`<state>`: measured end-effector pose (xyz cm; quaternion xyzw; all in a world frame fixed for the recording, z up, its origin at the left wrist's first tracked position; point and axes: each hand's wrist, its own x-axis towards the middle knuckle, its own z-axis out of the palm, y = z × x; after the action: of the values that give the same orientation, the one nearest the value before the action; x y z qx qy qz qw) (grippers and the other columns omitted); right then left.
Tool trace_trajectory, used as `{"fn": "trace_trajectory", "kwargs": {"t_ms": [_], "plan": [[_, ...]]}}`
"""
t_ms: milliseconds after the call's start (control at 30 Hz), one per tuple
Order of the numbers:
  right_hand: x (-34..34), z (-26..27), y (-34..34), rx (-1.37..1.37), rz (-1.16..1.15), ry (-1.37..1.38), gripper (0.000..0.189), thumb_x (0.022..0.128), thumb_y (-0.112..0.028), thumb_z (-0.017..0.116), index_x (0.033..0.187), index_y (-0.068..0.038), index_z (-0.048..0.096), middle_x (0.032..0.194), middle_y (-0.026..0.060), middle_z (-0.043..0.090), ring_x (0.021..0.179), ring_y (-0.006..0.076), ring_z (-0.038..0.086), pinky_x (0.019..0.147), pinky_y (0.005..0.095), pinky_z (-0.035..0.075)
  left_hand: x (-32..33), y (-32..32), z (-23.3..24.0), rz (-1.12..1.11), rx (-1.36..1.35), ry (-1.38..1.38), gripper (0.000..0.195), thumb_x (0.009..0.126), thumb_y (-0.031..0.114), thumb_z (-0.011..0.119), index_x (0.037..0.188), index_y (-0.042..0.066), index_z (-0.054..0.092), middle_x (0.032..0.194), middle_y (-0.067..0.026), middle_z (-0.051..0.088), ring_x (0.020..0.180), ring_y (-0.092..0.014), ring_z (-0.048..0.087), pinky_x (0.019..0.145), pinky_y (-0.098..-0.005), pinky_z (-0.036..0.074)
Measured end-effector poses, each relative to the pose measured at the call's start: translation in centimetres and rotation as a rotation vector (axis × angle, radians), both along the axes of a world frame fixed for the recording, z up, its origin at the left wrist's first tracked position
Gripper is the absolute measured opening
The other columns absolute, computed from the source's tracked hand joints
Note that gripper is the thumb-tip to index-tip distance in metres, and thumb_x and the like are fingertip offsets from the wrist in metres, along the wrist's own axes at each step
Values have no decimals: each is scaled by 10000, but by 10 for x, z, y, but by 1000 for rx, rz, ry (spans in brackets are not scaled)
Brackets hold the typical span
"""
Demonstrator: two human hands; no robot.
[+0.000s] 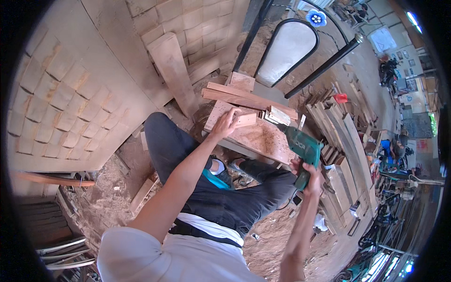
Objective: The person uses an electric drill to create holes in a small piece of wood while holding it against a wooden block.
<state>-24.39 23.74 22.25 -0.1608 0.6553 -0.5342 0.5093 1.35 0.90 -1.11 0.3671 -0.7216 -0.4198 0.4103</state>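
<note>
My right hand [307,176] grips the handle of a green corded power drill [303,142], its chuck pointing up and left over the work board. Under my left hand [226,123] is a small wooden block [246,120], with my fingers and thumb around its left end. Both the block and a heap of sawdust [269,137] rest on a flat wooden board [225,135] dotted with small holes. Beyond the block, a few short wood pieces [279,115] lie close together. Whether the drill bit touches anything cannot be made out.
Long planks [246,99] lie behind the board, in front of a metal-framed chair back [287,51]. A plank [174,72] leans on a large tiled wooden panel [67,102] at left. Stacked timber [347,151] flanks my right side. Other people [400,146] are in the background.
</note>
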Motion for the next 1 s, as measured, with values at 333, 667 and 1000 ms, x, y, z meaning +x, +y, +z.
{"fn": "trace_trajectory", "kwargs": {"t_ms": [333, 667, 1000], "plan": [[23, -148, 98, -213, -178, -300, 668, 847, -352, 719, 1296, 101, 523, 1278, 313, 615, 990, 330, 706, 771, 344, 585, -1, -1, 17, -134, -171, -107, 447, 869, 227, 755, 1260, 79, 600, 1268, -144, 610, 1220, -348, 564, 1042, -448, 447], [36, -187, 101, -266, -225, -461, 678, 861, -328, 687, 1341, 110, 492, 1314, 315, 600, 994, 307, 705, 780, 317, 579, -2, 3, 16, -99, -145, -284, 618, 771, 255, 832, 1316, 75, 604, 1256, -136, 598, 1236, -334, 517, 1067, -440, 427], [29, -195, 97, -326, -331, -585, 638, 883, -281, 659, 1359, 111, 497, 1293, 292, 619, 877, 242, 676, 735, 320, 583, -6, 4, 9, -37, -181, -176, 323, 901, 196, 740, 1166, 22, 675, 1131, -146, 684, 1096, -334, 611, 986, -418, 483]]}}
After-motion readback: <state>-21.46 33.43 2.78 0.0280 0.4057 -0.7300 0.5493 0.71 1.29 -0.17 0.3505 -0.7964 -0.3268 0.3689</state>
